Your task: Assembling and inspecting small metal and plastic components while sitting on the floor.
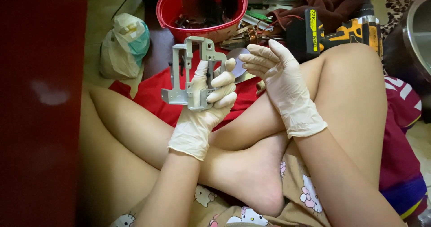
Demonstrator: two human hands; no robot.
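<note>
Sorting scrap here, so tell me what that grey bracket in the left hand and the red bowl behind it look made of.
The bracket in the left hand looks like stamped sheet metal: dull silver-grey, thin flat edges, bent tabs. The red bowl seems to be plastic: uniform glossy colour, smooth rounded rim.

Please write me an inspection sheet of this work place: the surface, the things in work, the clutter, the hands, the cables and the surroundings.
Surface: red cloth on the floor, under the crossed legs.
Job's things: grey metal bracket; small shiny disc.
Clutter: red bowl of dark parts; white plastic bag; yellow-black cordless drill.
Hands: both gloved; left hand grips the bracket; right hand touches the disc.
Cables: thin red wire behind the drill.
Surroundings: dark red panel at left; metal pot at right.
</note>
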